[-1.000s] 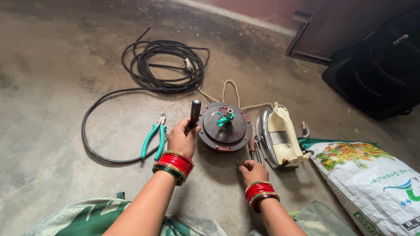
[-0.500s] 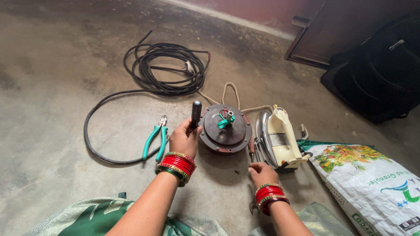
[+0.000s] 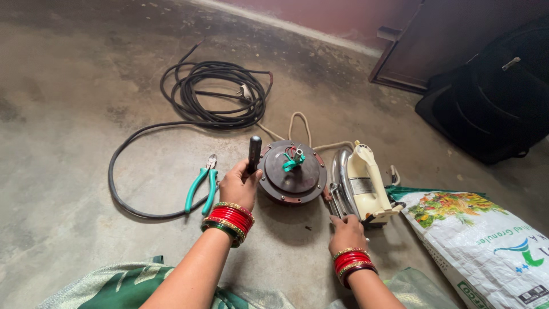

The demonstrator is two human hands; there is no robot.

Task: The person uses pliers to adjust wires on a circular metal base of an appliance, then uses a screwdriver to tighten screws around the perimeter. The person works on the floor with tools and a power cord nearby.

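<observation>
On bare floor we clamp our left hand [image 3: 240,186] round a black tool handle [image 3: 254,153] beside the round motor [image 3: 291,171], while our right hand [image 3: 345,232] closes near the iron's [image 3: 361,182] base, perhaps steadying.

Both forearms reach forward from the bottom of the view, each wrist ringed with red and gold bangles. The left hand [image 3: 239,186] is raised slightly, its fingers [image 3: 247,171] curled tight in a fist-like grip, thumb side up. The right hand [image 3: 345,233] sits lower and nearer the body, knuckles up, fingers bent downward.
</observation>
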